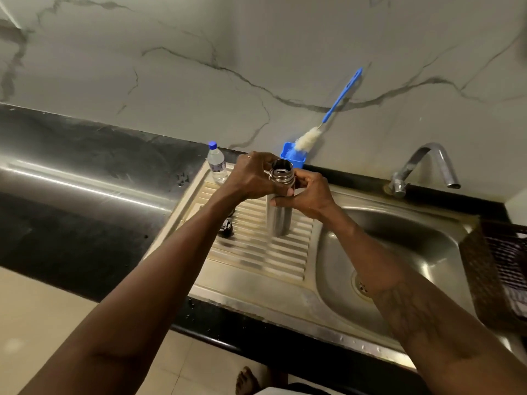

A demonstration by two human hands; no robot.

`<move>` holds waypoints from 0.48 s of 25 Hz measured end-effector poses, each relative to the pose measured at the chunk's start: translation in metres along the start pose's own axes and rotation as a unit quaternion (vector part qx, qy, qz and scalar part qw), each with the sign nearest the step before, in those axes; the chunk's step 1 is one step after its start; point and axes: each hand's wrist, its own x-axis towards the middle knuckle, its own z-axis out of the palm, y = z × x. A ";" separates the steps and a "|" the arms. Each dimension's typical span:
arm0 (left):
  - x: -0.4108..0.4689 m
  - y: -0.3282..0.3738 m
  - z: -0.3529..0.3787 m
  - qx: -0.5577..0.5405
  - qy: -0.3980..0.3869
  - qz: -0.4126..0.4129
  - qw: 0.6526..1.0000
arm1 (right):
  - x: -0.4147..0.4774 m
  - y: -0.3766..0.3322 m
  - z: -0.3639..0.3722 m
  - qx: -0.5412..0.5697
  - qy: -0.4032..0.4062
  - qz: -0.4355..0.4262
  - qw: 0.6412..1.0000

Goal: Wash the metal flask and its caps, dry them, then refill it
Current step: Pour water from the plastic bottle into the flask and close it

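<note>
Flask (279, 218) is standing upright on the drainboard (256, 252) near its basin-side edge, left grip (253, 178) and right grip (310, 195) both curling round its uncapped neck.

A pale, grey-veined marble wall (256, 52) rises behind a black worktop (71, 155), whose left part reflects a bright streak of light. A steel sink (399, 240) sits in its right part, with a tap (433, 146) at the back edge. Beige floor tiles (34, 309) lie below.
</note>
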 end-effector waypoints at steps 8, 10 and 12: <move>0.023 0.000 0.043 -0.009 -0.018 0.039 0.999 | -0.005 0.035 -0.019 0.011 0.020 0.002 1.000; 0.025 -0.003 0.046 -0.009 -0.022 0.037 0.999 | -0.005 0.041 -0.018 0.008 0.022 0.004 1.000; 0.026 -0.005 0.047 -0.011 -0.021 0.037 0.999 | -0.003 0.044 -0.016 0.006 0.021 0.008 1.000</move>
